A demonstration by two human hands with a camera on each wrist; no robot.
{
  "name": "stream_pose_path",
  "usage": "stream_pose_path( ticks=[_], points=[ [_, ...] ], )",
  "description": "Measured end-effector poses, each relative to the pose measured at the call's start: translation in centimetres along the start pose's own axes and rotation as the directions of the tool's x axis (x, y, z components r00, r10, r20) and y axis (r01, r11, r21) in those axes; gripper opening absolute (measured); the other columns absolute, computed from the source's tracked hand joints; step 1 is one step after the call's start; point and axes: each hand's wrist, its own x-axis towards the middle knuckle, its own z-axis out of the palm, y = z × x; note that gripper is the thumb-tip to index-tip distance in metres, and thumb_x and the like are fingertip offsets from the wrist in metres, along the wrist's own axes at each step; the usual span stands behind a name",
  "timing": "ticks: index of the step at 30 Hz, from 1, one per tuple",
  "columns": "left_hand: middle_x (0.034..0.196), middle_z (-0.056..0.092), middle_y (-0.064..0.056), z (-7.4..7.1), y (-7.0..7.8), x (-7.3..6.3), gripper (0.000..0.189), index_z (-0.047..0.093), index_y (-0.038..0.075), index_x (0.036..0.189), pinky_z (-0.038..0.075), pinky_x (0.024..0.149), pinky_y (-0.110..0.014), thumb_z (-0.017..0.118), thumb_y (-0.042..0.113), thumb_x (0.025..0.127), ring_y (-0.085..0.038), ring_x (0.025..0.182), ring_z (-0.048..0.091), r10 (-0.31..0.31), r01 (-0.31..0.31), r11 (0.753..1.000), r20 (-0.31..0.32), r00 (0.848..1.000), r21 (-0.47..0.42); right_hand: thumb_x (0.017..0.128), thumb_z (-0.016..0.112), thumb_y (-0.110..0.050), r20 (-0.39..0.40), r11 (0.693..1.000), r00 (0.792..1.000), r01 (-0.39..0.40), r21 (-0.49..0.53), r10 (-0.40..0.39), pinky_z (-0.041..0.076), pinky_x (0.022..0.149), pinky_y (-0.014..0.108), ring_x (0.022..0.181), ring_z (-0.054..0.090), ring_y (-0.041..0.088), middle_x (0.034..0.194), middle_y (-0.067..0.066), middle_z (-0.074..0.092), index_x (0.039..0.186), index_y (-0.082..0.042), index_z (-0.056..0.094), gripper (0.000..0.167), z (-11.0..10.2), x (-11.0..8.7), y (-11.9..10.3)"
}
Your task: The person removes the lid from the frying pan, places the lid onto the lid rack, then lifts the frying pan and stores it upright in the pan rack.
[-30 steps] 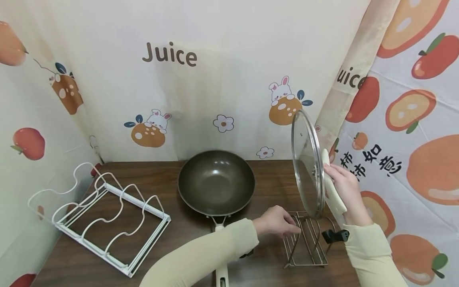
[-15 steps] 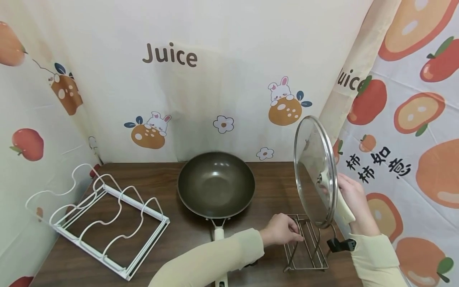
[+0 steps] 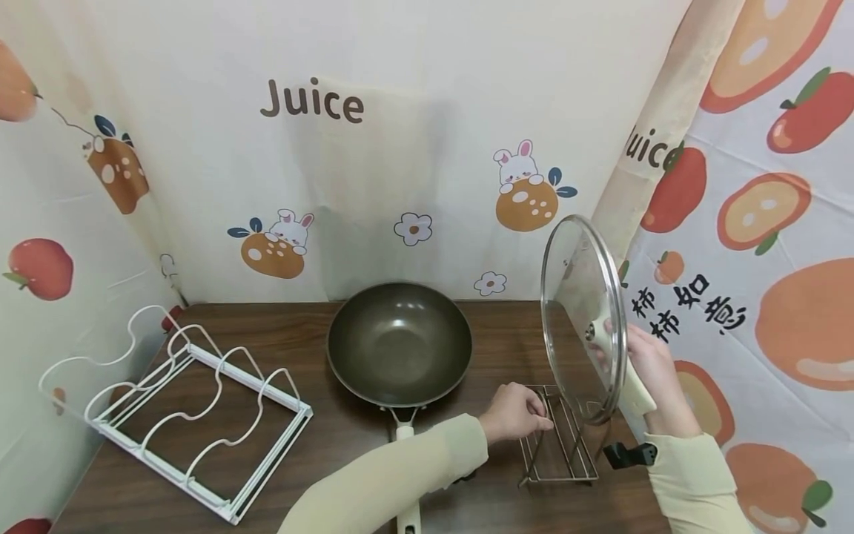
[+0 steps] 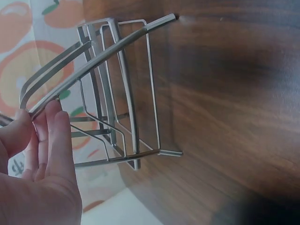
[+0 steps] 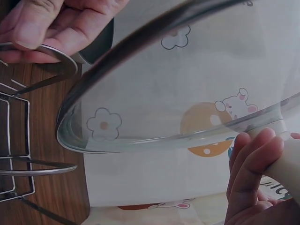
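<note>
A wire lid rack (image 3: 560, 480) of thin metal bars stands on the wooden table at the right. My left hand (image 3: 517, 411) pinches the top of its left hoop between thumb and fingers, as the left wrist view shows up close on the rack (image 4: 112, 52). My right hand (image 3: 657, 374) grips the cream handle (image 3: 637, 389) of a glass lid (image 3: 577, 297) with a metal rim. Nearly upright, the lid has its inner side facing left, and its lower edge is over the rack's right part; whether they touch I cannot tell.
A dark wok (image 3: 400, 348) with a cream handle (image 3: 408, 515) sits mid-table, my left sleeve (image 3: 394, 467) crossing over that handle. At the left stands a white wire rack (image 3: 267, 445) with wavy hoops. Printed cloth (image 3: 400, 148) hangs behind and at both sides.
The lid has come down a little and turned, so more of its glass faces the head camera. My left hand and the wire lid rack have shifted slightly toward the back.
</note>
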Motion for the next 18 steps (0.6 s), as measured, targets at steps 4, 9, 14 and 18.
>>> stream_pose_path(
  ticks=[4, 9, 14, 18],
  points=[
    [0.070, 0.077, -0.001, -0.5, -0.3, 0.9, 0.016, 0.077, 0.009, 0.074, 0.043, 0.059, -0.012, 0.085, 0.017, 0.085, 0.003, 0.054, 0.052, -0.013, 0.012, 1.000, -0.031, 0.999, -0.019, 0.103, 0.063, -0.034, 0.018, 1.000, 1.000, -0.005, -0.010, 0.005, 0.057, 0.056, 0.021, 0.067, 0.069, 0.007, 0.086, -0.001, 0.077, 0.110, -0.021, 0.072, 0.017, 0.1, 0.5, 0.2],
    [0.074, 0.077, 0.002, -1.1, -0.6, 1.9, 0.015, 0.078, 0.010, 0.075, 0.045, 0.061, -0.013, 0.086, 0.019, 0.084, 0.002, 0.058, 0.055, -0.030, 0.029, 1.000, -0.067, 0.997, -0.008, 0.105, 0.061, -0.032, 0.047, 1.000, 0.999, 0.025, -0.014, -0.025, 0.057, 0.055, 0.021, 0.067, 0.068, 0.007, 0.085, 0.000, 0.076, 0.109, -0.018, 0.071, 0.018, 0.1, 1.0, 0.6],
    [0.074, 0.078, 0.000, -1.9, -0.8, 2.9, 0.013, 0.080, 0.009, 0.079, 0.047, 0.061, -0.013, 0.086, 0.019, 0.085, 0.000, 0.060, 0.060, -0.060, 0.060, 0.998, -0.106, 0.993, -0.003, 0.104, 0.062, -0.033, 0.031, 1.000, 0.999, 0.015, -0.016, -0.015, 0.057, 0.054, 0.022, 0.066, 0.069, 0.007, 0.083, 0.000, 0.077, 0.109, -0.020, 0.072, 0.016, -0.1, 1.3, 1.0],
    [0.072, 0.078, -0.001, -2.5, -1.0, 3.9, 0.012, 0.080, 0.008, 0.081, 0.049, 0.063, -0.015, 0.085, 0.019, 0.086, -0.002, 0.062, 0.062, -0.095, 0.094, 0.996, -0.129, 0.987, -0.009, 0.104, 0.062, -0.033, 0.021, 1.000, 1.000, -0.010, -0.010, 0.010, 0.057, 0.055, 0.022, 0.066, 0.069, 0.007, 0.084, -0.001, 0.077, 0.108, -0.022, 0.072, 0.015, -0.2, 1.5, 1.4]
  ],
)
